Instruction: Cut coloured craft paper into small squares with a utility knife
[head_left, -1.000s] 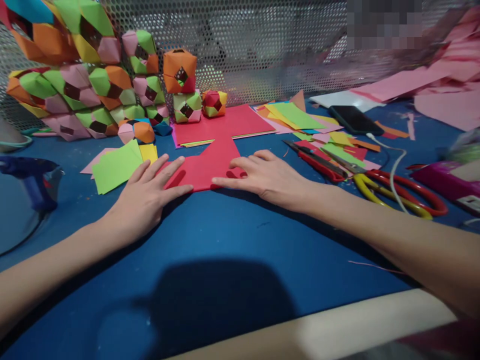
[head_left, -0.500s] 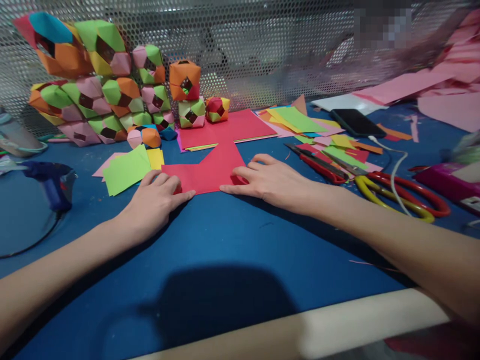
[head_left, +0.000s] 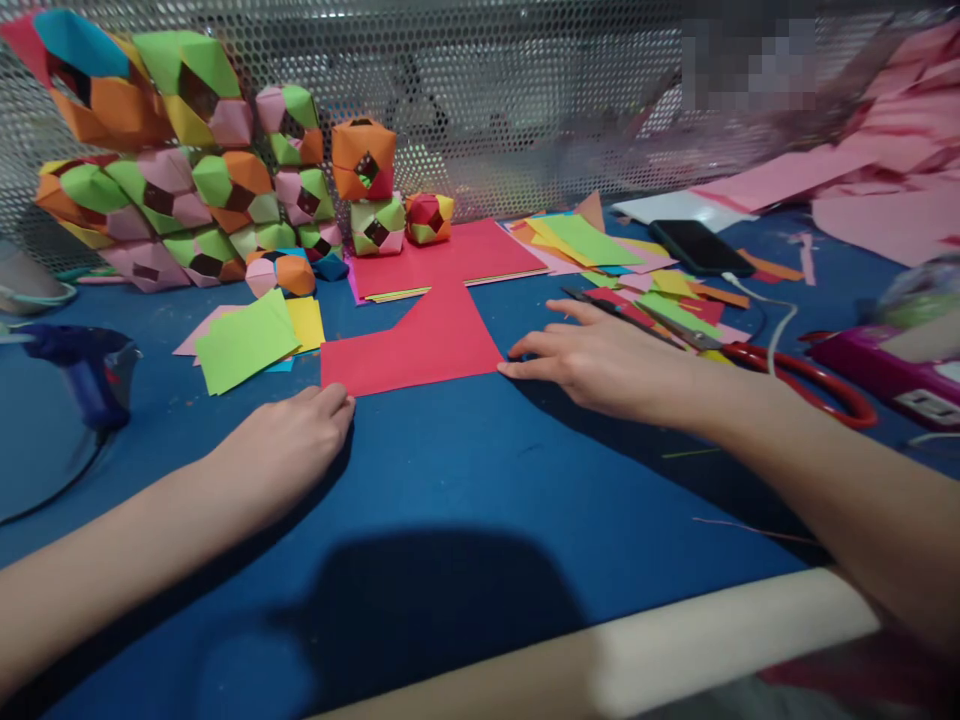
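A folded red paper sheet (head_left: 420,340) lies flat on the blue table (head_left: 450,480). My left hand (head_left: 281,450) rests on the table just below the sheet's near left corner, fingers curled under, with nothing seen in it. My right hand (head_left: 600,360) lies at the sheet's right edge, fingers stretched out, the fingertips touching the near right corner. Behind the sheet sits a stack of red paper (head_left: 450,255).
Folded paper cubes (head_left: 187,170) pile up at the back left against a perforated metal screen. Green and yellow squares (head_left: 251,335) lie left. Loose coloured sheets (head_left: 600,245), red-handled scissors (head_left: 795,375), a phone (head_left: 697,245) and a cable lie right. A blue glue gun (head_left: 82,370) is far left.
Both hands slid off the red sheet: the left pulled back toward me and curled, the right moved to the sheet's right edge. The sheet now lies flat and uncovered.
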